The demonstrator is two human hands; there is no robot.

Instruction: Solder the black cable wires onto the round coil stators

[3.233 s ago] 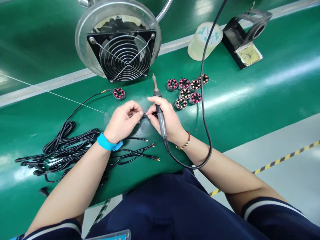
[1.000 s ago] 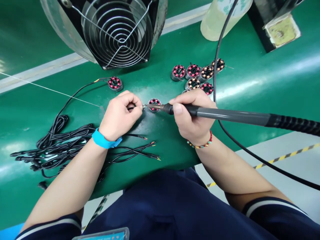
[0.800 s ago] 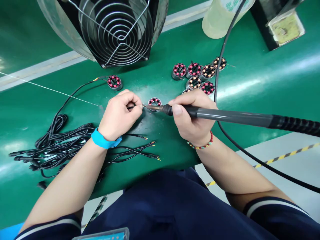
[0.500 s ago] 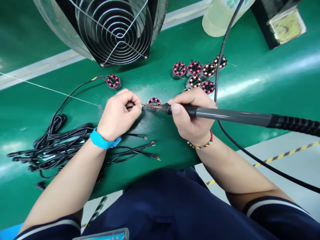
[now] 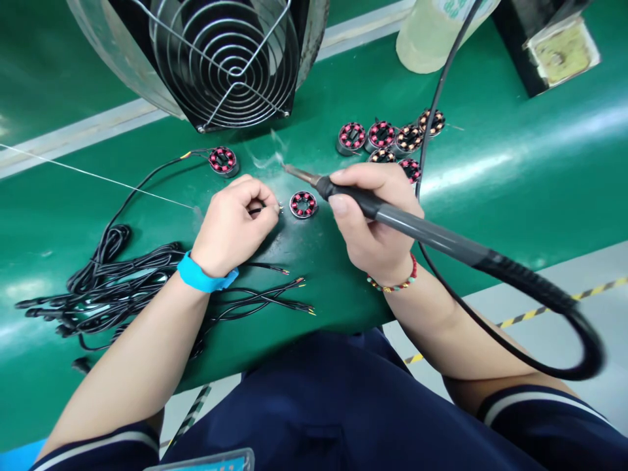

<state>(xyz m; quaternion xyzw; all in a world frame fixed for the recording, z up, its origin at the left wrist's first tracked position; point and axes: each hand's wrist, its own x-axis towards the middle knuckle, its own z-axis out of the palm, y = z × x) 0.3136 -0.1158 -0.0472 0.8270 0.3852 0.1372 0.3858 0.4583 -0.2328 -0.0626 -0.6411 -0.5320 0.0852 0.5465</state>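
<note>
My right hand grips a soldering iron by its dark handle. The iron's tip is raised above the green bench, with thin smoke curling beside it. Between the thumb and fingers of my left hand is the end of a black cable, its small bare wire tips poking out to the right. Just right of those tips, a motor stator with red windings lies flat, touched by neither hand. Another red-wound stator, joined to a black cable, sits beyond my left hand.
A fan with a wire guard stands at the back. Several stators cluster at right. Bundled black cables lie under my left forearm. A solder wire stretches in from the left. A bottle and a sponge holder stand far right.
The soldering iron's tip has lifted up and away from the wire ends, and its handle now slants down to the right. Smoke has appeared. My left hand has stayed in place.
</note>
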